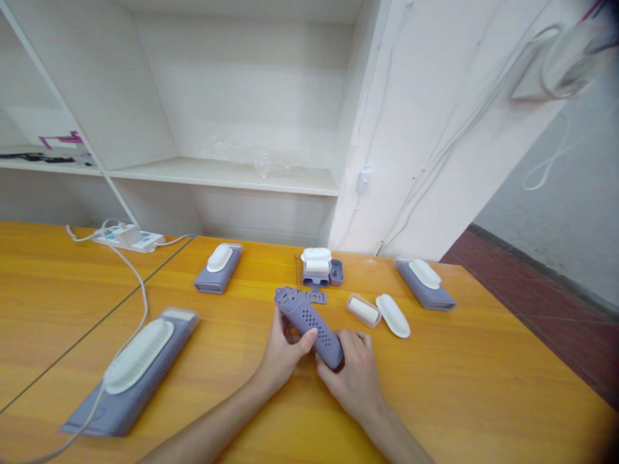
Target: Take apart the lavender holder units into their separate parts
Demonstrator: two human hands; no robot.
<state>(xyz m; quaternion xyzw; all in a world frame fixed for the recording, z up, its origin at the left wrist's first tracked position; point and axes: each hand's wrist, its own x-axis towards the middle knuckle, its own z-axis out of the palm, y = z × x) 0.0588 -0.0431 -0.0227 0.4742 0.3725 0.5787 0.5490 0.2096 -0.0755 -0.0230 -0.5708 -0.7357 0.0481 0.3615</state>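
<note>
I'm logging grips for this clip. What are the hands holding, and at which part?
Both hold one purple perforated casing: the left hand around its middle, the right hand at its near end.

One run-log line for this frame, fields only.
left hand: grips perforated casing | right hand: holds casing's near end | table: white lid, parts pile beyond

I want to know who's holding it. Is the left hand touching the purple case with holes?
Touching. The head view shows the left hand with its thumb pressed on the case; the right hand holds its near end.
</note>
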